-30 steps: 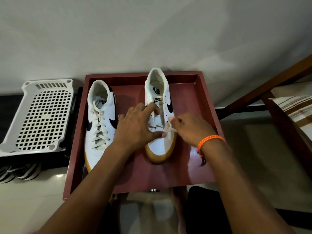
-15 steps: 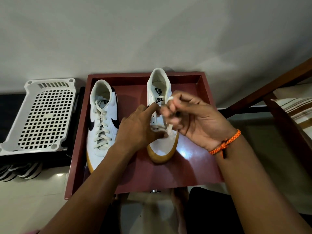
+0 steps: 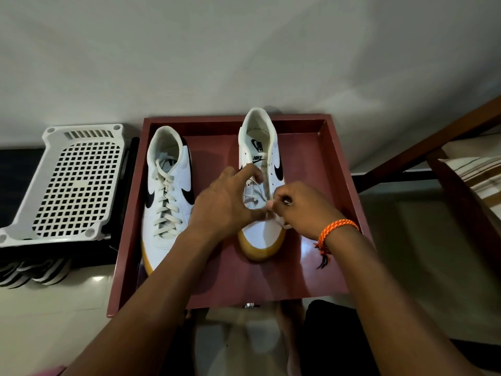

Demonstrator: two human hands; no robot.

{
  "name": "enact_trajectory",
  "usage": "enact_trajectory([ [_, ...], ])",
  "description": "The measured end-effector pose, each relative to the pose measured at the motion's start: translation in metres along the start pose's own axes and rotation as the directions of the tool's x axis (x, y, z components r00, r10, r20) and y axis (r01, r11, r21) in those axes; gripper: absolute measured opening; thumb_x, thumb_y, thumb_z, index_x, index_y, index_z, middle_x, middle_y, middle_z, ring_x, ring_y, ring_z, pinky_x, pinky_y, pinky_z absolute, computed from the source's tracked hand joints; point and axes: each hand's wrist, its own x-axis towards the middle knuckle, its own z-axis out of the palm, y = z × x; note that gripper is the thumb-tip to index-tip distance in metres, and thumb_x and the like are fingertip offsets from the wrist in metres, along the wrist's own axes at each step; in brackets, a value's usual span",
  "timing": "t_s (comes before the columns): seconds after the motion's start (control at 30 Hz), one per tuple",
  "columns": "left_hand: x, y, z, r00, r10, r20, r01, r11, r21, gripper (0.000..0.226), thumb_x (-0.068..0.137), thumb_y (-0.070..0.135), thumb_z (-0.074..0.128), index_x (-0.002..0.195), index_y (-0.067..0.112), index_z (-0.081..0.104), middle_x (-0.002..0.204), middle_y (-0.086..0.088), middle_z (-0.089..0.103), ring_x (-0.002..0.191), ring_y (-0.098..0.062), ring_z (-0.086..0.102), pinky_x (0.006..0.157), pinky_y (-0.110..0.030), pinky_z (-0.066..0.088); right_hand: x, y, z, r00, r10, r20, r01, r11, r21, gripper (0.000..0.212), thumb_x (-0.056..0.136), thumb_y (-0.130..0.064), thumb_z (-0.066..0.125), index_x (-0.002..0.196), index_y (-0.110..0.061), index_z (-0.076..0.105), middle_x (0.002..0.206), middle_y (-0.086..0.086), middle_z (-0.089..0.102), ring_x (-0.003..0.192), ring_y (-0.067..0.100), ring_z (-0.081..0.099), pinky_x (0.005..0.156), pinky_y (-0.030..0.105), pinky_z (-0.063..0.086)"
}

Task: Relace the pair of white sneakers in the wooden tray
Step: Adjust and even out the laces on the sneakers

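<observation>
Sneakers, left (image 3: 168, 196) and right (image 3: 260, 185), lie side by side in the wooden tray (image 3: 336, 185), long axes running toe-near, heel-far. Right hand (image 3: 303, 210), raised half a second earlier, is now lowered, its fingers pinching the lace (image 3: 250, 197) at the right sneaker's eyelets. Left hand (image 3: 225, 204) rests spread on that sneaker, hiding its lower lacing.

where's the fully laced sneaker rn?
Head view: the laced sneaker lies in the left half of the wooden tray, beside the white plastic basket, left of the sneaker both hands work on.
</observation>
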Motion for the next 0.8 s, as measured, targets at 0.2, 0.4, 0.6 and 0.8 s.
enact_trajectory([
  [0.2,0.001,0.002,-0.002,1.0,-0.02,0.016,0.019,1.0,0.014,0.069,0.068,0.07,0.086,0.123,0.049,0.049,0.103,0.011,0.05,0.093,-0.016,0.059,0.062,-0.03,0.039,-0.011,-0.025,-0.023,0.974,-0.225,0.007,0.165,0.731,0.662,0.034,0.106,-0.016,0.059,0.084,0.01,0.057,0.075,0.01,0.051,0.06,0.008,0.039,0.056,0.022,0.033],
  [0.4,-0.001,0.005,-0.005,0.999,-0.033,0.03,0.032,0.999,0.035,0.072,0.066,0.071,0.088,0.122,0.049,0.048,0.107,0.011,0.053,0.096,-0.019,0.062,0.07,-0.036,0.049,-0.023,-0.03,-0.037,0.943,-0.332,0.03,0.06,0.256,0.965,0.024,0.097,-0.023,0.063,0.075,-0.018,0.055,0.073,0.001,0.044,0.067,0.013,0.038,0.067,0.029,0.035],
  [0.6,-0.002,0.008,-0.01,0.999,-0.045,-0.026,0.046,0.998,0.047,0.102,0.065,0.064,0.092,0.137,0.035,0.027,0.09,0.006,0.065,0.081,-0.026,0.067,0.067,-0.043,0.055,-0.002,0.002,-0.035,0.953,0.193,-0.231,-0.008,0.784,0.621,0.036,0.093,-0.024,0.062,0.058,-0.019,0.065,0.058,-0.002,0.061,0.052,0.014,0.052,0.058,0.031,0.036],
  [0.8,0.004,-0.01,-0.012,0.937,-0.273,0.216,0.279,0.96,0.001,0.062,0.075,0.073,0.082,0.093,0.018,0.059,0.077,0.002,0.073,0.076,-0.023,0.073,0.08,-0.046,0.061,-0.013,0.003,-0.013,0.89,0.358,-0.283,-0.422,0.882,-0.21,0.031,0.097,-0.044,0.063,0.104,-0.016,0.072,0.11,0.016,0.069,0.105,0.042,0.065,0.086,0.042,0.053],
])
